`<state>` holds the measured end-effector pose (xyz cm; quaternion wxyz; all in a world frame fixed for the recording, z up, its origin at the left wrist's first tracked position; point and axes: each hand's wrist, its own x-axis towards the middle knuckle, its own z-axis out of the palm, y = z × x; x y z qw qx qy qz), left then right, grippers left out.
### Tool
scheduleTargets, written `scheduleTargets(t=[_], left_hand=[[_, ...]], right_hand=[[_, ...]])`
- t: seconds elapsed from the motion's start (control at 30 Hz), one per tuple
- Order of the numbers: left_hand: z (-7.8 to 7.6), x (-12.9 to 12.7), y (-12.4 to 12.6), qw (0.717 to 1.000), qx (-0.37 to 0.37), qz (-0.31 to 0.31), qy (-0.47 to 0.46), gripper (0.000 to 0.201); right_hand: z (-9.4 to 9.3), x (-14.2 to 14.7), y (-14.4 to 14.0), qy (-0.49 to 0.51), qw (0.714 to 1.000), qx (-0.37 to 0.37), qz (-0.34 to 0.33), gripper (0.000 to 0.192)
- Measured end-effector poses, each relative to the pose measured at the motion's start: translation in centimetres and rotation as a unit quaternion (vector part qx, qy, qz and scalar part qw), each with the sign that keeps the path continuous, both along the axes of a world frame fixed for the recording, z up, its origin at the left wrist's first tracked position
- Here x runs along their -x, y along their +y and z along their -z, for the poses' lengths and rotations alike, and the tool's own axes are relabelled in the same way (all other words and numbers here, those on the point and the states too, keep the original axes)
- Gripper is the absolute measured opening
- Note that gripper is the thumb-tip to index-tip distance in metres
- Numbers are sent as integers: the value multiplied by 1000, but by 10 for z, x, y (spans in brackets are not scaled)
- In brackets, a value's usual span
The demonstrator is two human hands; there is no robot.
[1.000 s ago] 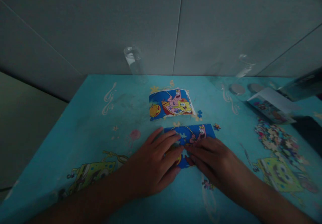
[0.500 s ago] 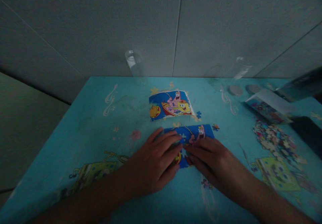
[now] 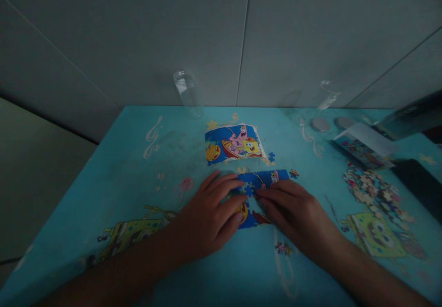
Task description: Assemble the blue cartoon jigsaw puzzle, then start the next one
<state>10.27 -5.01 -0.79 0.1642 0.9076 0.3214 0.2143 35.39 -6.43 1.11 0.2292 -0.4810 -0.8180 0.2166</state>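
Blue jigsaw (image 3: 258, 178): one | hands (image 3: 212, 215) on it: two | lids (image 3: 320, 124): two

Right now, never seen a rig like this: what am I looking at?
No machine: a person works bare-handed, seen by one head-worn camera looking forward and down. On the blue-green table lies a partly assembled puzzle. The left hand is spread over its left side; the right hand is bunched beside a gap; whether it holds a piece is hidden. Beyond lies a printed picture; rightward, a pile of loose pieces. Clear containers stand farther back.
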Motion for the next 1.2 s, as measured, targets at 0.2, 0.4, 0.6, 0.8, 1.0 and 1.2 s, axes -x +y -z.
scheduleTargets(t=[0.2,0.4,0.6,0.8,1.0,1.2], left_hand=[[6,-3,3,998,-20,-57,-30,32],[7,-6,4,998,-29,-58,-26,33],[8,-4,3,997,-24,-62,-39,32],[5,-5,4,997,-26,-58,-34,32],[5,-5,4,997,-23,-59,-35,33],[4,-5,3,998,-25,-56,-29,32]], right_hand=[[9,12,9,-29,999,-3,28,17],[13,19,13,-30,998,3,57,13],[12,18,17,-24,998,25,58,13],[14,17,18,5,999,25,43,6],[13,16,16,-8,998,32,59,16],[14,17,18,-10,998,32,56,12]])
